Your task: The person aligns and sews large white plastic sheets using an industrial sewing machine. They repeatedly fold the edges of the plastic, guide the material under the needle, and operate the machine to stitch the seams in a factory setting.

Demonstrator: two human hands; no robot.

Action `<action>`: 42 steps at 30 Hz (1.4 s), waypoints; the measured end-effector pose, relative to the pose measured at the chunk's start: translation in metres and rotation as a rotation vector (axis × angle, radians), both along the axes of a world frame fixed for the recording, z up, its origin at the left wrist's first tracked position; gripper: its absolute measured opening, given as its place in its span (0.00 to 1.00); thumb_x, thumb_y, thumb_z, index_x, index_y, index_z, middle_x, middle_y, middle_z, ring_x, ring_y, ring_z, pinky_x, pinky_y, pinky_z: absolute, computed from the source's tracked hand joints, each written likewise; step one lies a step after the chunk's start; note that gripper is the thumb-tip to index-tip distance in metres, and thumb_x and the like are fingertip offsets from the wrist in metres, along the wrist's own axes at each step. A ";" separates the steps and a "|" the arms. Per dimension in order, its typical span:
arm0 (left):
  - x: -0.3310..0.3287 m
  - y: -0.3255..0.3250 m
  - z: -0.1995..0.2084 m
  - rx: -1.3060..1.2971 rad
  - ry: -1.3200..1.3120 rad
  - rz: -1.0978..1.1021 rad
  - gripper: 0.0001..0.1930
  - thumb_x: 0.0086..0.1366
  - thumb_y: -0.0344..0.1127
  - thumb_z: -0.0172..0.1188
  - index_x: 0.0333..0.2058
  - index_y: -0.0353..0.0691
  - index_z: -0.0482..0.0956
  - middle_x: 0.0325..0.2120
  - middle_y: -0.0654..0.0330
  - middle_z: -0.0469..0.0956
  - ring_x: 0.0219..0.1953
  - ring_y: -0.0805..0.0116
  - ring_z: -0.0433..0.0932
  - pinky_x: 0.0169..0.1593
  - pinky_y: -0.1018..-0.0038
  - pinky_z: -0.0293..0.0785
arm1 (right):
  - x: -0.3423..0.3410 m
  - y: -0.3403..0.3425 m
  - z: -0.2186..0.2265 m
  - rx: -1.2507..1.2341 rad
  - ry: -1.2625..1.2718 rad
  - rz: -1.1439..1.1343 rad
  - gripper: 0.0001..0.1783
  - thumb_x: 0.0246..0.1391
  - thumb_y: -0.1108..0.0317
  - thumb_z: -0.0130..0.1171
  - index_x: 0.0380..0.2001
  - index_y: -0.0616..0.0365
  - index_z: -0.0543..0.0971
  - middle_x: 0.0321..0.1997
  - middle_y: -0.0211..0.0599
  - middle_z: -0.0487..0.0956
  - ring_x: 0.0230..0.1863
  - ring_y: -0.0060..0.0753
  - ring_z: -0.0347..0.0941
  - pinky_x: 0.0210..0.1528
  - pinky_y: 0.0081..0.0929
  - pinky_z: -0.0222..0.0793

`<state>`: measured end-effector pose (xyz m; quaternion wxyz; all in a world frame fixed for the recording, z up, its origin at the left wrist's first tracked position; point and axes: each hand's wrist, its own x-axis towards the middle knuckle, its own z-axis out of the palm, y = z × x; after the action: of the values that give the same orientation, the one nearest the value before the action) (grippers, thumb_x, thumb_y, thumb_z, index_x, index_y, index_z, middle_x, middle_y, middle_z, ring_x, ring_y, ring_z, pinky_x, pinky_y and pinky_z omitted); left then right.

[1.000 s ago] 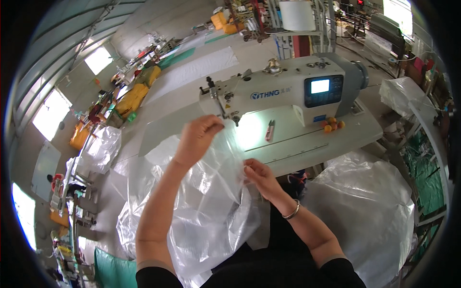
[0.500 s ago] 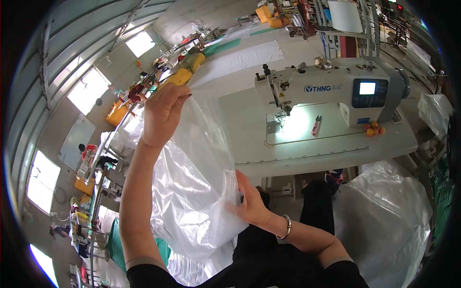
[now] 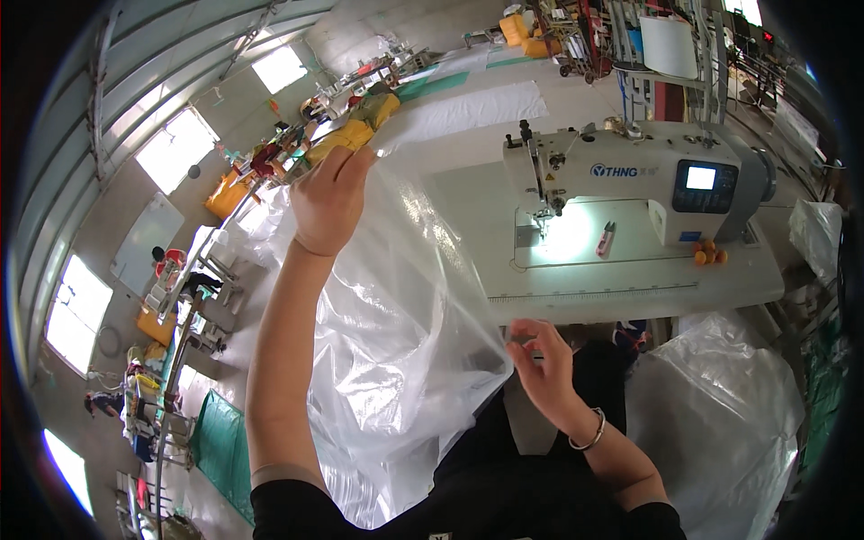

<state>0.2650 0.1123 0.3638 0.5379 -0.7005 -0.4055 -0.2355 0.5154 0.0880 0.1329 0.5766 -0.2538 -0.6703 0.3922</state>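
Sewing machine (image 3: 621, 171): bold blue lettering (image 3: 614, 171) with round emblem on its arm, fainter grey characters (image 3: 648, 171) just right of it. Machine's right end: control panel (image 3: 706, 187), screen glaring, unreadable; small blue label (image 3: 690, 236) below. Tabletop (image 3: 621, 310) before machine: ruler scale (image 3: 594, 292), figures too fine.

There are two bare hands (image 3: 333, 202) (image 3: 546, 373), one round silver bracelet (image 3: 600, 425); at right, one white sewing machine (image 3: 585, 180), one pink snips (image 3: 605, 241).
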 end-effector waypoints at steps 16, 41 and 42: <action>0.040 -0.062 0.023 -0.199 -0.337 -0.284 0.07 0.51 0.22 0.60 0.31 0.36 0.76 0.20 0.58 0.72 0.21 0.68 0.71 0.27 0.79 0.67 | -0.032 0.003 -0.011 -0.152 -0.176 0.073 0.06 0.41 0.73 0.65 0.22 0.58 0.76 0.24 0.33 0.73 0.25 0.25 0.68 0.27 0.24 0.62; 0.069 0.103 -0.229 -1.580 -1.382 -0.280 0.08 0.57 0.35 0.60 0.27 0.36 0.78 0.17 0.67 0.72 0.19 0.82 0.63 0.23 0.82 0.60 | 0.028 0.106 -0.048 -0.129 -0.187 -0.108 0.18 0.42 0.68 0.65 0.37 0.65 0.76 0.23 0.34 0.76 0.23 0.26 0.72 0.27 0.19 0.66; 0.070 0.104 -0.225 -1.595 -1.372 -0.265 0.08 0.57 0.35 0.59 0.26 0.36 0.78 0.18 0.67 0.72 0.20 0.82 0.64 0.23 0.83 0.60 | 0.014 0.113 -0.051 -0.248 -0.174 -0.071 0.18 0.42 0.68 0.65 0.38 0.65 0.76 0.23 0.34 0.75 0.22 0.25 0.71 0.26 0.19 0.66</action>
<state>0.3353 0.2166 0.1390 -0.4514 -0.6065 -0.5801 -0.3030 0.5299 0.2006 0.0821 0.4943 -0.3796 -0.6546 0.4279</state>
